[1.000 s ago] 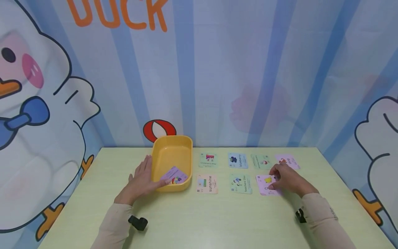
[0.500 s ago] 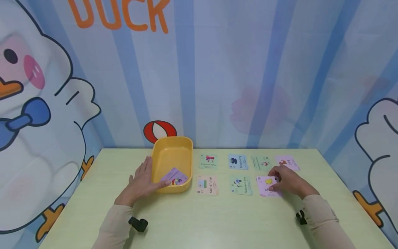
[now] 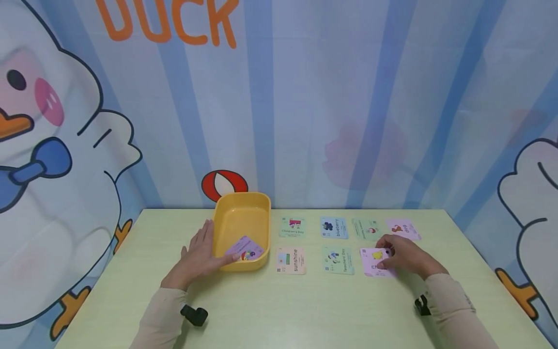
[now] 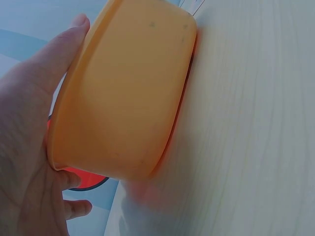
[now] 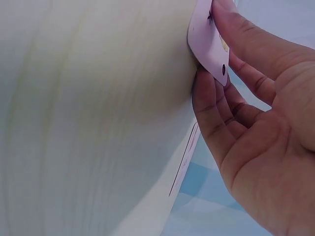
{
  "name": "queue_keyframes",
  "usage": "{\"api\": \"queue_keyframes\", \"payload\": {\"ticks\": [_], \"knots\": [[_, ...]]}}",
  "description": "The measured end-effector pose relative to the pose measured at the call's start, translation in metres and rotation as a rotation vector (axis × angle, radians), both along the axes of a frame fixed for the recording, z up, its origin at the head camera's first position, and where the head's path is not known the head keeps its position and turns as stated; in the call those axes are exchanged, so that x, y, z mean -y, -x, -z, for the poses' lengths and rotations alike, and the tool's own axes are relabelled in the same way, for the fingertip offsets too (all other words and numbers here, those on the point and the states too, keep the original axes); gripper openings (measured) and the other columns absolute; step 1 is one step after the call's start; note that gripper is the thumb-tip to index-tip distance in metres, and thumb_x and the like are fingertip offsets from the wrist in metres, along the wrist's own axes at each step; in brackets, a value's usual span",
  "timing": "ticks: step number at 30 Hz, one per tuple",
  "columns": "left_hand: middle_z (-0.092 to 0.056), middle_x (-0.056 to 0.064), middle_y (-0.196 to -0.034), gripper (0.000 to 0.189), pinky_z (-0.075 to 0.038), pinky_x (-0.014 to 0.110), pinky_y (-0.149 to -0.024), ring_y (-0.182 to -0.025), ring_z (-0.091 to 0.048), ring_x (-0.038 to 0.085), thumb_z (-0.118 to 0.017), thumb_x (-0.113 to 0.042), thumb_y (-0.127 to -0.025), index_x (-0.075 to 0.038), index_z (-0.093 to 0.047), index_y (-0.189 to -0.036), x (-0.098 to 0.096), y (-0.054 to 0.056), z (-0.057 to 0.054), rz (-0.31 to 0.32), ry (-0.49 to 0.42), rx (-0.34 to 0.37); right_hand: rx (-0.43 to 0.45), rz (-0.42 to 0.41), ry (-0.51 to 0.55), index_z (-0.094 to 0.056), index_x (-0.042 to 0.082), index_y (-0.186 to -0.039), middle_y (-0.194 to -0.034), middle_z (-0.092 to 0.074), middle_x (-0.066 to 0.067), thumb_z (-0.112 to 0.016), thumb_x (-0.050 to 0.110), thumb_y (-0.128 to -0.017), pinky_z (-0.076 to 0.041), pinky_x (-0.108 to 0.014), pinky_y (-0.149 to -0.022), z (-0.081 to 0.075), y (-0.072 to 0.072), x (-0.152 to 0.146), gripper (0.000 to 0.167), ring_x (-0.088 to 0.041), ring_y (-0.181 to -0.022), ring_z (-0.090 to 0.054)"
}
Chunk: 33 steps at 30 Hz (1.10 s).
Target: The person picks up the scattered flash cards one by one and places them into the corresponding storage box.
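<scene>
On the right of the head view, my right hand (image 3: 405,254) pinches a lilac word card (image 3: 372,264) with a yellow picture. The thumb lies over its face, covering part of the word. In the right wrist view the fingers are under the edge of this card (image 5: 206,44), which is slightly bent. My left hand (image 3: 196,257) rests against the left side of a yellow plastic basket (image 3: 267,218), fingers straight and thumb over its front rim. A purple card (image 3: 245,246) lies tilted inside the basket. From the left wrist, the basket's outer wall (image 4: 123,93) fills the view.
Flat on the table (image 3: 305,310) lie cards: Children's Day (image 3: 293,227), blueberry (image 3: 334,228), a green one (image 3: 366,229) and dog (image 3: 404,229) behind; sunshine (image 3: 290,261) and Teachers' Day (image 3: 338,261) nearer. A printed curtain (image 3: 301,97) hangs behind the table's back edge.
The head view has tilted up slightly, so everything sits a little lower. Both hands keep nearly the same places, the right one at the lilac card and the left one at the basket.
</scene>
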<state>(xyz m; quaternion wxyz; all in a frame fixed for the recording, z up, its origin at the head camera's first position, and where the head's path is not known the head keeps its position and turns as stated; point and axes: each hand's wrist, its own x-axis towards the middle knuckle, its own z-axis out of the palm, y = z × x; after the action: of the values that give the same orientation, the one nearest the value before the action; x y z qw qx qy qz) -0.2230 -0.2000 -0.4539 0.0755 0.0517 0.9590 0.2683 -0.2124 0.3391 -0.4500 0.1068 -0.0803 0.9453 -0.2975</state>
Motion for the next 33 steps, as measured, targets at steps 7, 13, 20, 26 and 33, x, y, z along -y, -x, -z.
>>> {"api": "queue_keyframes", "payload": {"ticks": [7,13,20,26,33], "knots": [[0.006,0.015,-0.171,0.136,-0.001,0.081,-0.111,-0.154,-0.002,0.044,-0.062,-0.084,-0.075,-0.007,0.008,-0.162,0.0000,-0.0002,0.0005,0.004,0.000,-0.006,0.007,0.009,0.011,-0.063,0.006,-0.114,-0.109,-0.062,-0.008,-0.085,0.017,-0.082,-0.045,-0.039,-0.084,0.0015,-0.0001,-0.0002,0.040,-0.026,-0.098,-0.053],[0.006,0.016,-0.171,0.133,-0.002,0.081,-0.111,-0.154,-0.002,0.045,-0.062,-0.081,-0.078,-0.006,0.008,-0.162,-0.0014,-0.0017,-0.0009,0.009,0.008,-0.011,0.024,0.006,0.023,-0.064,0.010,-0.118,-0.118,-0.064,-0.009,-0.084,0.019,-0.084,-0.048,-0.040,-0.086,0.0044,0.0002,-0.0036,0.041,-0.025,-0.098,-0.054],[0.006,0.016,-0.171,0.131,-0.002,0.081,-0.111,-0.154,-0.002,0.045,-0.063,-0.079,-0.079,-0.006,0.008,-0.162,-0.0019,-0.0031,-0.0023,0.012,0.006,-0.020,0.016,-0.026,0.050,-0.066,0.010,-0.123,-0.121,-0.065,-0.010,-0.081,0.019,-0.087,-0.049,-0.037,-0.085,0.0031,0.0012,-0.0060,0.040,-0.023,-0.096,-0.055],[0.005,0.017,-0.171,0.132,-0.002,0.081,-0.111,-0.154,-0.003,0.044,-0.062,-0.080,-0.079,-0.006,0.008,-0.162,-0.0004,-0.0024,-0.0007,0.013,0.011,-0.030,0.025,-0.034,0.077,-0.066,0.010,-0.126,-0.124,-0.064,-0.010,-0.080,0.020,-0.089,-0.049,-0.036,-0.086,0.0019,0.0014,-0.0075,0.041,-0.023,-0.099,-0.056],[0.005,0.017,-0.171,0.132,-0.002,0.081,-0.111,-0.154,-0.003,0.045,-0.063,-0.080,-0.078,-0.006,0.008,-0.162,-0.0009,-0.0027,-0.0007,0.012,0.006,-0.025,0.035,-0.046,0.125,-0.065,0.012,-0.128,-0.134,-0.060,-0.015,-0.078,0.021,-0.090,-0.050,-0.039,-0.090,0.0034,0.0013,-0.0096,0.041,-0.026,-0.104,-0.058]]}}
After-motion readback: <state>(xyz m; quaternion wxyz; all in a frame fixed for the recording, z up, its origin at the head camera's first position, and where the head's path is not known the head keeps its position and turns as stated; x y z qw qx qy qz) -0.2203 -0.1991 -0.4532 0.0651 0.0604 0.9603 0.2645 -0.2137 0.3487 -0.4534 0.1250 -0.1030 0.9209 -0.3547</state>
